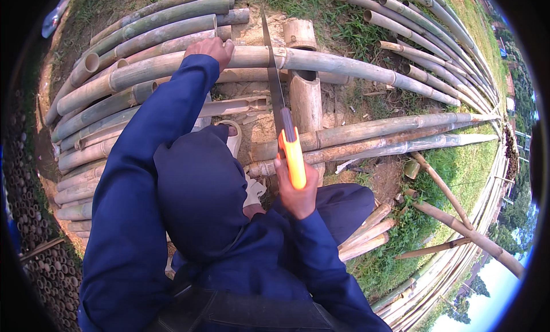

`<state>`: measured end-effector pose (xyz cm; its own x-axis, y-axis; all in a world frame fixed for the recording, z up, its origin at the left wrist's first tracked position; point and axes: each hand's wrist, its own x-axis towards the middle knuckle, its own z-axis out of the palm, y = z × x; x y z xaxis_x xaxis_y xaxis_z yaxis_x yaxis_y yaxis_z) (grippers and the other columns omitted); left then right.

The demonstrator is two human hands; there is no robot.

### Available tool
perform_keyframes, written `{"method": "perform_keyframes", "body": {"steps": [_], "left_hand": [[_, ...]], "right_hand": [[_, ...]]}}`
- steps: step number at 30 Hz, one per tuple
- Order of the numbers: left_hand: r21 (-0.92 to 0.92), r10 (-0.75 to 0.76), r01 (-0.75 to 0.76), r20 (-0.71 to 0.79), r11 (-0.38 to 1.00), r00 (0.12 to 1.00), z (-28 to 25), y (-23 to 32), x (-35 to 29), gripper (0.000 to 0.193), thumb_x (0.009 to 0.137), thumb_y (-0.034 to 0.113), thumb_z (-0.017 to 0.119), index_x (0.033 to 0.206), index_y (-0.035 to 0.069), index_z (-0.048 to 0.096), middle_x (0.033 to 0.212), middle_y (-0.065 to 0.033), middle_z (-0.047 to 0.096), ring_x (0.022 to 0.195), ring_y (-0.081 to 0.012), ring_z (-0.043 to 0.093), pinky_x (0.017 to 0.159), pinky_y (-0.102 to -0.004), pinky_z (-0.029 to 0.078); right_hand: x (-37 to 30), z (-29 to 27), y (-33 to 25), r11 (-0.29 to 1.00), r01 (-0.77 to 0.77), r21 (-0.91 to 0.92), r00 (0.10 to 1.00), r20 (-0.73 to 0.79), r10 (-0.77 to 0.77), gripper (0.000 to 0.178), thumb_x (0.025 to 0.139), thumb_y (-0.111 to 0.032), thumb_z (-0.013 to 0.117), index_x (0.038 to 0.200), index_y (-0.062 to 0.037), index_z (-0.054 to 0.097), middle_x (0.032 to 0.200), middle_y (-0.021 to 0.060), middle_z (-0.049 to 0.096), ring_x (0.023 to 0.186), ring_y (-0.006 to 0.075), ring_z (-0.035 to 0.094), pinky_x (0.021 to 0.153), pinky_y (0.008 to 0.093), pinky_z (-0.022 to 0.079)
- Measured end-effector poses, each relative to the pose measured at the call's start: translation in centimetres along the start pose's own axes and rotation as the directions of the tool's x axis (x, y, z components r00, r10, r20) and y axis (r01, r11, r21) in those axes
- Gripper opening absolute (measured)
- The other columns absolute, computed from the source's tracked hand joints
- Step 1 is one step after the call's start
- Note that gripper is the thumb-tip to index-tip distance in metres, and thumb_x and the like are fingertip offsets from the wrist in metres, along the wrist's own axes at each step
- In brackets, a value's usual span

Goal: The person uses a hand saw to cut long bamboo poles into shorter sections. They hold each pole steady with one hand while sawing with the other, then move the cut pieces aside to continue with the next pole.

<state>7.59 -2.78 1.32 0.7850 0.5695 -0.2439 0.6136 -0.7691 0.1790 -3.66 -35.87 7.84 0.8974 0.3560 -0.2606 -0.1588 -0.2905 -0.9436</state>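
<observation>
A long bamboo pole (344,63) lies crosswise in front of me. My left hand (209,51) is wrapped over it, left of the saw. In my right hand (296,190) is the orange handle of a handsaw (294,160). Its long dark blade points away from me and crosses the pole a short way right of my left hand; how deep the teeth sit in the bamboo I cannot tell. Beneath the pole, close to the blade, is a thick bamboo support (306,102) with an open hollow at its top.
Cut bamboo lengths (137,51) lie side by side at the left. Two poles (372,134) stretch right, nearer my knee. A split bamboo piece (235,106) rests by my sandalled foot (233,138). More long poles (435,39) lie at the far right, and a bamboo frame (458,229) stands nearer.
</observation>
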Motion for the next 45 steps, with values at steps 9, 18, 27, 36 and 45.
{"method": "perform_keyframes", "body": {"steps": [9,18,27,36,45], "left_hand": [[0.087,0.002,0.001,-0.032,0.996,0.999,-0.3,-0.5,0.9,0.066,0.100,0.050,0.036,0.112,-0.002,0.073,0.111,-0.0268,0.071,0.107,-0.0420,0.068,0.098,-0.0495,0.050],[0.095,0.034,-0.026,-0.088,0.995,0.996,-0.2,0.3,-0.3,0.063,0.100,0.050,0.039,0.104,-0.001,0.075,0.106,-0.0249,0.073,0.103,-0.0414,0.070,0.097,-0.0496,0.051],[0.057,-0.007,0.008,-0.016,0.998,1.000,-1.1,0.2,-0.8,0.062,0.100,0.050,0.039,0.104,0.000,0.075,0.107,-0.0261,0.072,0.104,-0.0411,0.070,0.097,-0.0485,0.051],[0.049,0.039,-0.036,-0.055,0.998,0.998,-0.9,1.2,-0.7,0.062,0.100,0.050,0.040,0.106,-0.001,0.074,0.108,-0.0256,0.072,0.106,-0.0406,0.069,0.098,-0.0487,0.051],[0.045,0.014,-0.014,-0.015,0.999,1.000,-2.1,0.6,-1.1,0.060,0.100,0.048,0.038,0.104,0.002,0.076,0.108,-0.0250,0.072,0.104,-0.0403,0.070,0.097,-0.0486,0.052]], "right_hand": [[1.2,0.8,0.6,0.989,0.106,-0.101,0.994,0.010,-0.106,0.013,0.092,-0.007,0.073,0.096,0.0043,0.068,0.070,0.0027,0.062,0.065,0.0077,0.055,0.061,0.0285,0.048],[3.9,1.0,1.1,0.986,0.133,-0.101,0.990,-0.037,-0.138,0.021,0.091,-0.012,0.072,0.079,0.0026,0.063,0.060,0.0153,0.058,0.051,0.0242,0.055,0.053,0.0366,0.044],[-5.6,-0.7,1.0,0.992,0.104,-0.065,0.994,-0.029,-0.106,0.019,0.093,-0.004,0.070,0.109,0.0066,0.069,0.082,0.0057,0.067,0.073,0.0087,0.060,0.068,0.0273,0.051],[10.8,2.8,-1.1,0.969,0.220,-0.113,0.975,-0.021,-0.223,0.020,0.092,-0.012,0.074,0.083,0.0031,0.066,0.063,0.0012,0.058,0.058,0.0083,0.051,0.054,0.0296,0.043],[-8.5,-2.3,0.1,0.986,0.077,-0.147,0.996,-0.042,-0.084,0.023,0.090,-0.004,0.072,0.111,0.0048,0.070,0.072,0.0108,0.068,0.061,0.0159,0.065,0.061,0.0312,0.052]]}}
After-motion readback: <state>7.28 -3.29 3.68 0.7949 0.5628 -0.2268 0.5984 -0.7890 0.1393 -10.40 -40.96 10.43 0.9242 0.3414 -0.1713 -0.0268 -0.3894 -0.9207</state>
